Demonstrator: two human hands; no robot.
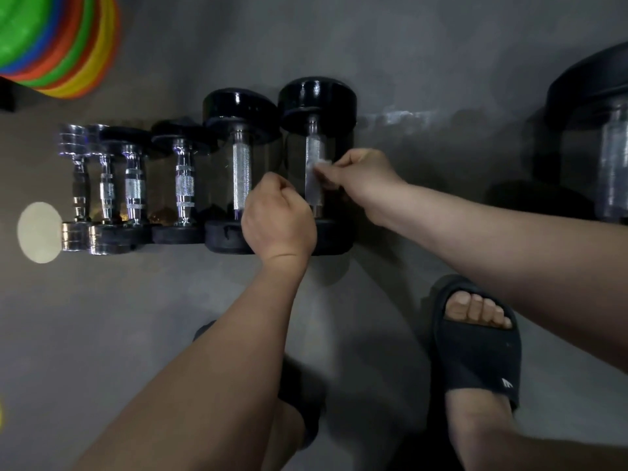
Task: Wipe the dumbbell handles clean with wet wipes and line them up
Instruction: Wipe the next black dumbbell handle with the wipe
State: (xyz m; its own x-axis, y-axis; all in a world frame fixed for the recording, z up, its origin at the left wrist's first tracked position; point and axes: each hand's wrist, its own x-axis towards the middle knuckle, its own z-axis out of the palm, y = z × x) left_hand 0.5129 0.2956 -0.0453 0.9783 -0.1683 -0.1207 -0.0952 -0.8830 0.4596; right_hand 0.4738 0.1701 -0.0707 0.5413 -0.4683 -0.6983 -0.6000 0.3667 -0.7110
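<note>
Bare forearms (217,368); black open-toe slide sandal (475,355) on right foot (small white logo (507,383) on strap).

The dumbbell handle (314,149) is bright metal with a rough knurled grip, partly covered by a thin, white, soft-looking wet wipe (321,166). Its heads (317,96) are glossy black. The small dumbbells (105,188) are mirror-polished chrome. The floor (339,45) is smooth matt grey. The cones (51,39) look like shiny plastic, and the slipper (475,355) is matt black.
</note>
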